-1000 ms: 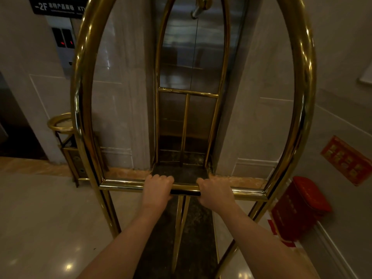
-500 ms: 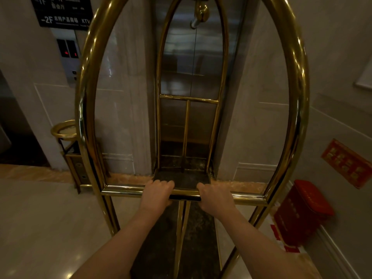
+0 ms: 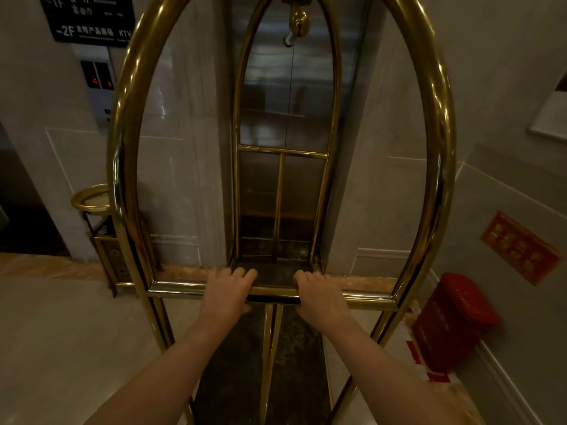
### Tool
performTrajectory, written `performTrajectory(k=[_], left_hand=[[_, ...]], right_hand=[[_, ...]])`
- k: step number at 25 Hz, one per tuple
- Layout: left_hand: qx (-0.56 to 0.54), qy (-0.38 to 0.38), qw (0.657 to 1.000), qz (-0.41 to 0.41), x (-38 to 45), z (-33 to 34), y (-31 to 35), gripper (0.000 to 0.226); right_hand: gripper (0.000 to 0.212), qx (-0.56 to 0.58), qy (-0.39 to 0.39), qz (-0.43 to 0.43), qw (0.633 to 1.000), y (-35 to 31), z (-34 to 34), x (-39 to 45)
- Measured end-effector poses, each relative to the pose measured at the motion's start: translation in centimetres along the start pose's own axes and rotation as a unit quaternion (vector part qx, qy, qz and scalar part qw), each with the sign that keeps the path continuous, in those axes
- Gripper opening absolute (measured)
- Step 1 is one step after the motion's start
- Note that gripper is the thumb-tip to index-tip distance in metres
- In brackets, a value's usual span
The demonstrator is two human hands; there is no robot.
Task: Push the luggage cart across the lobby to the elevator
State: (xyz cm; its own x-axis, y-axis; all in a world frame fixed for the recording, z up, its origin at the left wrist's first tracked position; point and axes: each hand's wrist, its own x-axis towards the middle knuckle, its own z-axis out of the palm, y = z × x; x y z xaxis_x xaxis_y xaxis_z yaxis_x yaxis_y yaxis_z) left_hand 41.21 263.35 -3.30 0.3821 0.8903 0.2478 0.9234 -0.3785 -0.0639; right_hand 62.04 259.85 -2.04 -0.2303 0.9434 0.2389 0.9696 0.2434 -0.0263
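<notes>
A brass luggage cart (image 3: pixel 125 154) with tall arched tubes fills the view. Its horizontal handle bar (image 3: pixel 175 288) crosses in front of me. My left hand (image 3: pixel 228 294) and my right hand (image 3: pixel 320 297) are both wrapped around that bar, close to its middle. The cart's dark carpeted deck (image 3: pixel 294 363) lies below and carries nothing that I can see. Straight ahead, past the far arch, stand the closed steel elevator doors (image 3: pixel 264 96). The call panel (image 3: pixel 99 84) with red digits is on the wall to the left.
A brass ashtray bin (image 3: pixel 98 216) stands against the wall left of the elevator, right beside the cart's left tube. A red bin (image 3: pixel 451 323) sits by the right wall under a red notice (image 3: pixel 518 246). Pale tiled floor (image 3: pixel 61 348) spreads to the left.
The cart and my view have crept toward the elevator doors, and the view has tipped up slightly. Both hands keep the same hold on the bar.
</notes>
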Motion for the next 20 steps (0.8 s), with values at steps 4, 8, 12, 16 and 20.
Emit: performTrajectory(k=[4,8,12,16,20], left_hand=[[-0.002,0.027,1.000,-0.009,-1.1,-0.1,-1.6,0.061],[0.000,0.026,1.000,0.006,-1.9,-0.3,-1.6,0.057],[-0.008,0.024,1.000,0.008,-2.6,-0.6,-1.6,0.060],[-0.022,0.038,0.999,0.012,-3.3,-1.0,-1.2,0.057],[-0.058,0.039,0.997,0.011,-3.9,-2.3,-0.8,0.049]], right_hand=[[0.041,-0.015,0.024,0.005,1.000,-0.2,0.8,-0.5],[0.038,-0.012,0.044,0.028,0.999,-0.7,0.9,-0.9],[0.043,0.000,0.061,0.039,0.997,-1.0,0.9,-1.6],[0.049,0.011,0.066,0.049,0.997,-1.1,-0.1,-3.0],[0.050,0.106,0.111,0.063,0.986,-2.9,-2.8,-4.4]])
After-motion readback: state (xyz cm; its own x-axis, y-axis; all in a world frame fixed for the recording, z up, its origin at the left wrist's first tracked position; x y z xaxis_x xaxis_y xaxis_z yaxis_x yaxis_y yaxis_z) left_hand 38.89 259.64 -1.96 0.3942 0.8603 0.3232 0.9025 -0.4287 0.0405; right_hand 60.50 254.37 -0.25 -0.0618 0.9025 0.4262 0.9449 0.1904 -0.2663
